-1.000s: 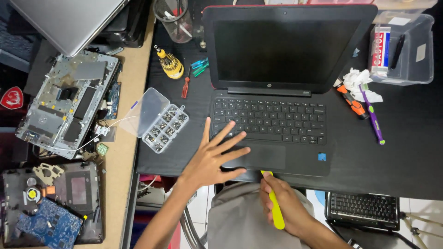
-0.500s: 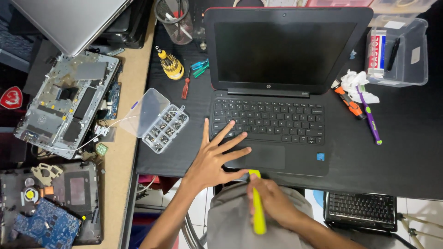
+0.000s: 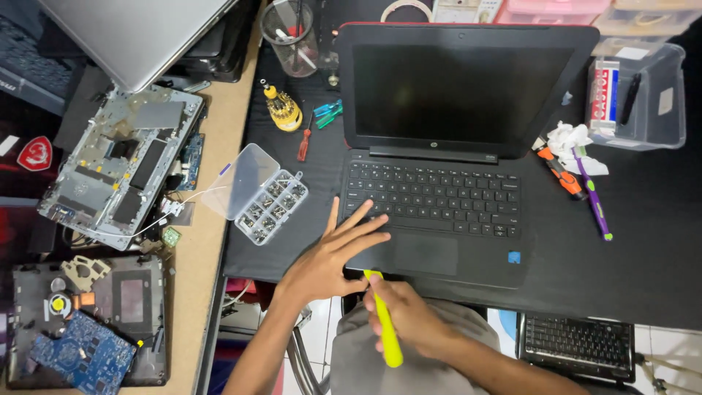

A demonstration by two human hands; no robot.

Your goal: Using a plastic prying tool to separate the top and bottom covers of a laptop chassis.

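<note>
An open black laptop [image 3: 468,146] sits on a black mat, its screen dark. My left hand [image 3: 333,256] lies flat with spread fingers on the palm rest at the laptop's front left corner, fingertips reaching the lower keys. Just below the laptop's front edge, my right hand [image 3: 409,314] grips a thin yellow pry tool [image 3: 384,322]. The tool's tip touches the front edge of the laptop beside my left hand.
A clear screw organiser box [image 3: 263,194] lies open left of the laptop. A yellow bit holder [image 3: 281,110], a red screwdriver [image 3: 303,143], a purple tool [image 3: 592,197] and a clear bin [image 3: 643,95] lie around. Dismantled laptop chassis [image 3: 121,161] and boards [image 3: 80,329] fill the left table.
My right hand has moved left with the yellow tool, bringing its tip up to the laptop's front edge next to my left hand. The left hand has stayed put.
</note>
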